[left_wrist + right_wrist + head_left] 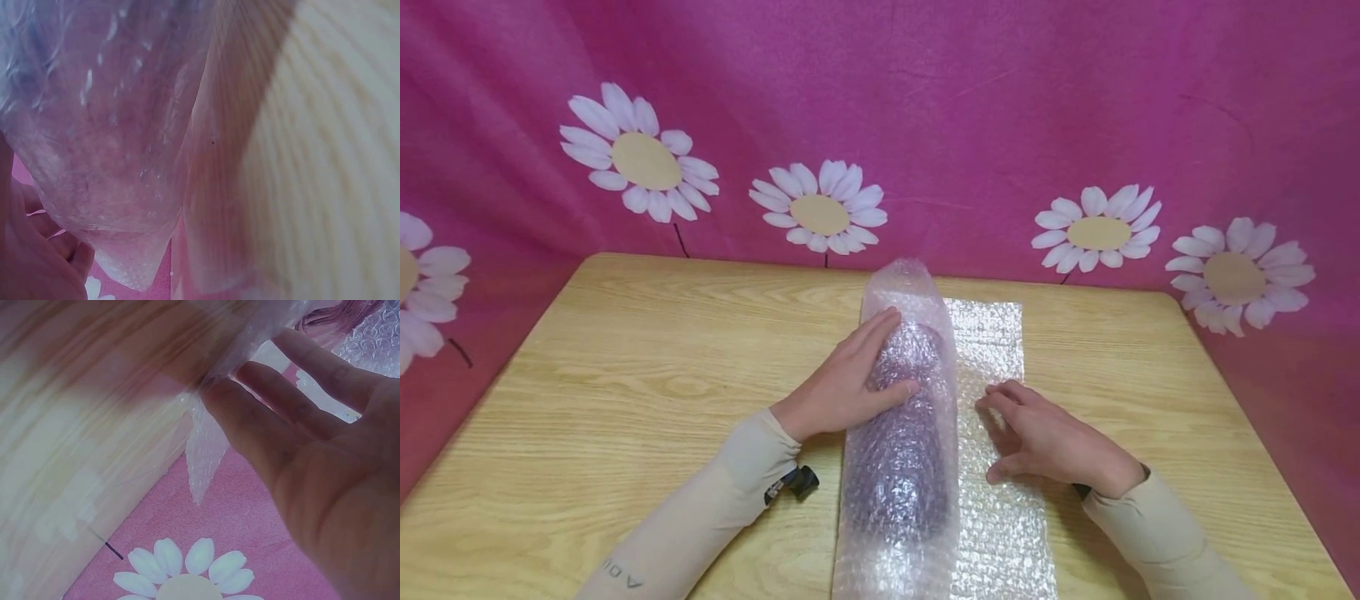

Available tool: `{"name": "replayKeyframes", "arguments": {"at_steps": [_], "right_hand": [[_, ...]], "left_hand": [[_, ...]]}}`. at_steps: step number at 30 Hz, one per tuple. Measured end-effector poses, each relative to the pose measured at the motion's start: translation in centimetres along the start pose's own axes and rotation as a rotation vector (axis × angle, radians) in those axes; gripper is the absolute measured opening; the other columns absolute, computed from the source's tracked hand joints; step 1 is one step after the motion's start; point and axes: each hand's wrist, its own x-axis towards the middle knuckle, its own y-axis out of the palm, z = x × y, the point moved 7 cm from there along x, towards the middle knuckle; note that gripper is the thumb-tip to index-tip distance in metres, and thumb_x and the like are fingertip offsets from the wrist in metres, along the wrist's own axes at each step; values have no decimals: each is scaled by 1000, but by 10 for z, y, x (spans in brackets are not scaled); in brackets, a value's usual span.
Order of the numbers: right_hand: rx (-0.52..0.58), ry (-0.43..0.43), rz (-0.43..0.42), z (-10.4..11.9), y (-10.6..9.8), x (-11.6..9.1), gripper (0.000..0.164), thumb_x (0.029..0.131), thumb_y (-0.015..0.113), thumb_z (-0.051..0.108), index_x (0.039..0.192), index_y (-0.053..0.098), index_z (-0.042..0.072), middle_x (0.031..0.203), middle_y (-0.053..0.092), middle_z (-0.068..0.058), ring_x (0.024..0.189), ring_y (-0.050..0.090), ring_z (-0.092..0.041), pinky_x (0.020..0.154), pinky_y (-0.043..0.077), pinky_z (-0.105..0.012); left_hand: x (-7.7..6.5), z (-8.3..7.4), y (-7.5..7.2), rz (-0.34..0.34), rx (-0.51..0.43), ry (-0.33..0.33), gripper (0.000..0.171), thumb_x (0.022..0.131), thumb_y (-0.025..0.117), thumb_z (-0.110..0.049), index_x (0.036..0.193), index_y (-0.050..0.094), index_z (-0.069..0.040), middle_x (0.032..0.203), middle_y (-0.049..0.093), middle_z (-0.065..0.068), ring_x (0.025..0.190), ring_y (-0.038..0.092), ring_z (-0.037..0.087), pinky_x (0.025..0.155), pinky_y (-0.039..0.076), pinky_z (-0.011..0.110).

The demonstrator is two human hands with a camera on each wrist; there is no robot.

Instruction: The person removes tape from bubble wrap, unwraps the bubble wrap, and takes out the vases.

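A long, rounded purple object lies at the middle of the table under a layer of bubble wrap; its exact kind is hidden by the wrap. My left hand rests on the bundle's upper left part, thumb across the top and fingers along the side. To the right, a flat stretch of the same bubble wrap spreads out. Over that flat part is my right hand, thumb and fingers apart. In the right wrist view, fingertips touch or nearly touch the sheet.
The bundle lies on a wood-grain table. Behind it hangs a magenta cloth printed with white daisies. A dark camera mount sits on the left wrist.
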Motion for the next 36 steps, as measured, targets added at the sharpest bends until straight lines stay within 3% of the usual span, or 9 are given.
{"name": "replayKeyframes", "arguments": {"at_steps": [18,36], "right_hand": [[-2,-26,-24,-1,0,-1,85,69,93,41,138,59,4,146,53,-22,132,56,-41,111,50,-58],[7,-13,-15,-1,0,0,84,69,92,43,137,59,7,146,53,-19,130,57,-36,110,51,-56]], "left_hand": [[0,-4,-4,10,28,35,95,98,58,-60,168,12,-13,177,8,3,165,10,22,134,15,48],[-1,-3,-7,34,17,2,99,99,55,-63,168,7,-12,177,3,4,165,7,23,134,13,48]]}}
